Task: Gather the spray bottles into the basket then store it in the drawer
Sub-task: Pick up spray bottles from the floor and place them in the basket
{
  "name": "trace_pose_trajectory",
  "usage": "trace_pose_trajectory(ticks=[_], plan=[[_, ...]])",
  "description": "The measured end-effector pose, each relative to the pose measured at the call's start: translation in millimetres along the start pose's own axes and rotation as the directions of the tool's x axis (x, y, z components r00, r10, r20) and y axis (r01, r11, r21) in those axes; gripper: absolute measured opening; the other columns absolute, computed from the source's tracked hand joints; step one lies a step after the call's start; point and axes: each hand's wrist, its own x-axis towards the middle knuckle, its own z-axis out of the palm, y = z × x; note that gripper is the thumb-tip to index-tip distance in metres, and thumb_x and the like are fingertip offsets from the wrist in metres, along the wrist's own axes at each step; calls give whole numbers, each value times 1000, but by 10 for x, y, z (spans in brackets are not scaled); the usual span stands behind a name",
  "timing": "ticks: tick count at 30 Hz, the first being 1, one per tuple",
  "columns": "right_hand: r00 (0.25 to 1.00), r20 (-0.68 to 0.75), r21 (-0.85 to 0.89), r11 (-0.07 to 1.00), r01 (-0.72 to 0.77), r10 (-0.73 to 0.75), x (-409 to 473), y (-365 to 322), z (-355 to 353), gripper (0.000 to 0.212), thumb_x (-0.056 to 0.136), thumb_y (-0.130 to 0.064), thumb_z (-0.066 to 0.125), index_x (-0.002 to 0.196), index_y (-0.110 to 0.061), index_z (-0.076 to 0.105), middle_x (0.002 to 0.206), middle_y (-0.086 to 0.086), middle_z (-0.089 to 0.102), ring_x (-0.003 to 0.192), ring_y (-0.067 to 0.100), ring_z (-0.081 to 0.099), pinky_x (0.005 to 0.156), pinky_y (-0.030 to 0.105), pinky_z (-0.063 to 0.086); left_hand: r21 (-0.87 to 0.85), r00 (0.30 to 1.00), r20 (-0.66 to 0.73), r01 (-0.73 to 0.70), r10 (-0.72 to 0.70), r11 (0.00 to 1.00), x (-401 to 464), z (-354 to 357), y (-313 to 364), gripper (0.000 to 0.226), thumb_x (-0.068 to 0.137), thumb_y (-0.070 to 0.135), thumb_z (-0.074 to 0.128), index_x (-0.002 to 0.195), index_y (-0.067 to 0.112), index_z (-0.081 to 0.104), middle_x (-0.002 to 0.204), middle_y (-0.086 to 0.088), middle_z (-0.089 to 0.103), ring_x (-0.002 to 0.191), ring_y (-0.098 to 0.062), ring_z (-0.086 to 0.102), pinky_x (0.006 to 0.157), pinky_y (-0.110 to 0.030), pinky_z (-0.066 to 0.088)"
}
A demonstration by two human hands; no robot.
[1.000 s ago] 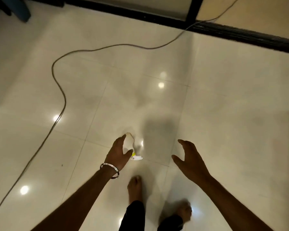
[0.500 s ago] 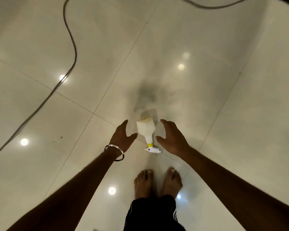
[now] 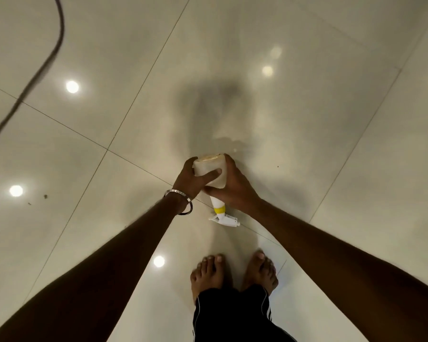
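Both hands now wrap the spray bottle [image 3: 211, 172] just below the middle of the frame. Half a second ago they were spread on either side of it, apart from its body; they have since closed in. The left hand [image 3: 192, 180] grips the bottle's wide body from the left, its thumb laid across the near face and its fingers curled round the far side. The right hand [image 3: 235, 187] grips from the right, fingers curved over the body's far edge and thumb tucked under near the neck. The two thumbs nearly meet on the bottle.

The bottle is pale and translucent, its flat base turned toward the top of the frame and its yellow collar [image 3: 219, 209] and white trigger head [image 3: 224, 219] pointing down toward the person's bare feet [image 3: 234, 274]. Whether it still rests on the floor or has left it, I cannot tell. A silver bangle [image 3: 182, 202] sits on the left wrist.

Outward, the glossy cream tiled floor [image 3: 307, 119] fills the view, with a dark shadow above the hands and several bright lamp reflections. The view has tipped further down since the earlier frame: the feet and dark trousers [image 3: 232, 317] with white side stripes take up more of the bottom edge, and the dark cable [image 3: 42, 67] is now confined to the upper left corner.
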Motion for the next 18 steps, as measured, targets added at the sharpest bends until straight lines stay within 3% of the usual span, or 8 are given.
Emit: trace_pose_trajectory(ticks=[3, 7, 11, 12, 15, 18], plan=[[1000, -7, 42, 999, -22, 22, 50, -60, -21, 100, 72, -36, 85, 151, -18, 27, 139, 2, 53, 124, 19, 54, 97, 35, 51, -3, 1000, 18, 10, -10, 1000, 41, -30, 93, 90, 57, 58, 76, 135, 29, 41, 122, 4, 57, 103, -14, 62, 75, -35, 57], [992, 51, 104, 988, -116, 111, -128, -128, -194, 104, 74, -46, 82, 156, -28, 21, 142, 3, 48, 123, 19, 54, 98, 36, 51, -52, 991, 61, 125, -122, 991, -118, -59, 247, 73, 59, 64, 69, 123, 39, 44, 107, 13, 57, 96, -15, 62, 73, -35, 57], [969, 176, 287, 933, -217, 171, -468, -276, -571, 78, 86, -43, 72, 152, -38, 31, 136, 1, 53, 113, 13, 60, 88, 26, 52, -99, 949, 196, 269, -246, 958, -428, -80, 481, 52, 69, 63, 66, 109, 31, 55, 103, -5, 65, 81, -24, 66, 74, -36, 56], [962, 206, 314, 918, -240, 181, -560, -332, -694, 71, 89, -44, 68, 151, -41, 33, 136, 2, 52, 115, 14, 59, 91, 28, 52, -115, 936, 224, 300, -270, 947, -515, -85, 557, 50, 74, 61, 65, 110, 28, 56, 102, -7, 65, 78, -25, 67, 71, -35, 56], [947, 273, 396, 877, -271, 170, -859, -491, -1029, 58, 95, -41, 61, 148, -46, 37, 141, 1, 51, 124, 16, 55, 108, 43, 46, -165, 905, 288, 370, -314, 914, -798, -77, 786, 50, 81, 60, 59, 112, 22, 57, 99, -9, 66, 67, -24, 71, 66, -32, 56], [946, 302, 517, 814, -266, 117, -1155, -626, -1264, 57, 97, -37, 59, 148, -48, 36, 149, -10, 47, 133, 10, 50, 109, 44, 46, -222, 873, 355, 425, -333, 878, -1072, -14, 1032, 63, 79, 65, 57, 119, 17, 57, 101, -11, 66, 65, -26, 71, 67, -35, 55]])
